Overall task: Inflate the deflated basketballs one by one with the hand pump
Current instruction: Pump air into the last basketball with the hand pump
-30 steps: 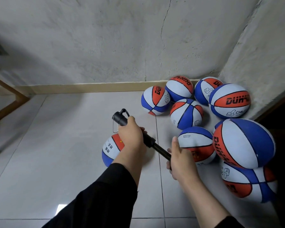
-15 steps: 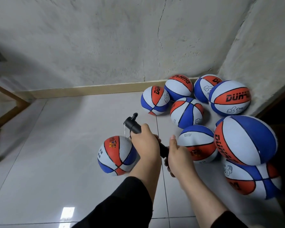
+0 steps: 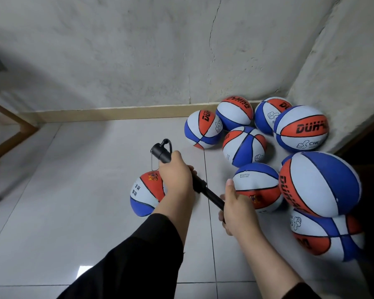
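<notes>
The pump (image 3: 183, 171), thin, hard and probably light, is being gripped over the floor by the left hand (image 3: 177, 175) on its body and the right hand (image 3: 239, 209) on its handle end. The ball (image 3: 146, 194) is lying under it.

lone basketball (image 3: 146, 194) left of hand pump (image 3: 181, 175), ball cluster (image 3: 244, 145) right

light: dim, soft | glare: floor tile (image 3: 83, 271) | shadow: left wall (image 3: 41, 67) | edges: wide-angle bending, right corner dark
</notes>
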A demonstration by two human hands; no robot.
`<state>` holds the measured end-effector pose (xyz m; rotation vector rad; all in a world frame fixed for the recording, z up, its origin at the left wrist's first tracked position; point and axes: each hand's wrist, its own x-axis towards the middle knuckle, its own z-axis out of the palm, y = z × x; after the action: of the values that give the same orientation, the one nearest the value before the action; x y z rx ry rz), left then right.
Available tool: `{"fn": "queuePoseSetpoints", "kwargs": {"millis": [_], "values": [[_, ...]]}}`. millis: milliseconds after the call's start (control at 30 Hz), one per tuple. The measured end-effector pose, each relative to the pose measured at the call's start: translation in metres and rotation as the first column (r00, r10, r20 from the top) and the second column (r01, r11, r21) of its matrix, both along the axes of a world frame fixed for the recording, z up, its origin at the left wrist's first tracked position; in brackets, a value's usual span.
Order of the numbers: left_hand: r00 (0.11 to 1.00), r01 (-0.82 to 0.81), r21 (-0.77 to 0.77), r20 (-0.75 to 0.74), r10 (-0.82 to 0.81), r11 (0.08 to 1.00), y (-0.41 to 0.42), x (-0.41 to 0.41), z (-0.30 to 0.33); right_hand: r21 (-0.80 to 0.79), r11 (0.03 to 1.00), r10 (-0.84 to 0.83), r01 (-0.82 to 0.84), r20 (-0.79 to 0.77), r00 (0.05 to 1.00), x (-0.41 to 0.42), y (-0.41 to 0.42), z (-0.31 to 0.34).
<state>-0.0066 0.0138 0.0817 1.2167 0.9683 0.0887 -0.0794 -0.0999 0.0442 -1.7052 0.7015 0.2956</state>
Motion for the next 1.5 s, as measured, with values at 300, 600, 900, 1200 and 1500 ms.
{"fn": "queuePoseSetpoints", "kwargs": {"millis": [300,600,900,1200,1500], "values": [[1.000,0.025,-0.029,0.014,-0.024,0.999,-0.018,-0.018,0.002,-0.022,0.998,0.058,-0.058,0.009,0.998,0.007,0.017,0.009],[0.997,-0.062,-0.039,0.032,0.063,0.997,0.020,0.010,0.006,0.002,1.000,0.009,-0.009,-0.018,1.000,-0.010,-0.005,0.002],[0.997,-0.024,0.003,0.067,0.023,1.000,-0.022,-0.020,0.004,-0.044,0.996,0.070,-0.073,-0.053,0.996,0.010,0.010,0.009],[0.999,-0.019,-0.044,0.029,0.020,0.999,-0.003,-0.011,0.011,0.004,0.999,0.047,-0.047,0.017,0.999,0.001,0.009,0.014],[0.992,-0.119,-0.019,0.026,0.120,0.993,0.031,0.006,0.012,-0.054,0.995,0.081,-0.079,0.044,0.996,-0.011,-0.001,0.003]]}}
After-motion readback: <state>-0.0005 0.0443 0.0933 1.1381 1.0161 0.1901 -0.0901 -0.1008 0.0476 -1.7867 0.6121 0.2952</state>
